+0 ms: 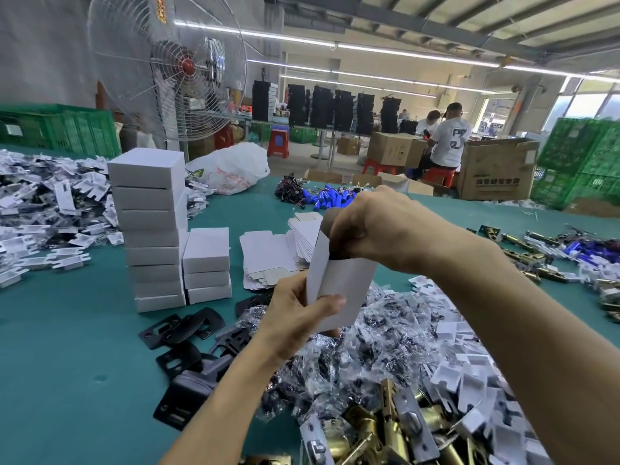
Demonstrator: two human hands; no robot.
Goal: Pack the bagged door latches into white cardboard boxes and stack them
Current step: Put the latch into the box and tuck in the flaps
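Box (pixel 342 286) is mid-frame: left hand (pixel 295 313) grips its bottom, right hand (pixel 372 226) curls into its top. Two stacks (pixel 151 229) look done at left; many bagged latches (pixel 385 333) remain.

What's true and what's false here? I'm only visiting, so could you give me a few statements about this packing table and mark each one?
1. The left hand and the right hand both hold one white box up above the table. True.
2. The tall stack of white boxes stands directly left of a shorter stack. True.
3. The table has a red cover. False: the cover is teal green.
4. The black plates lie on top of the tall stack. False: they lie on the table in front of the stacks.
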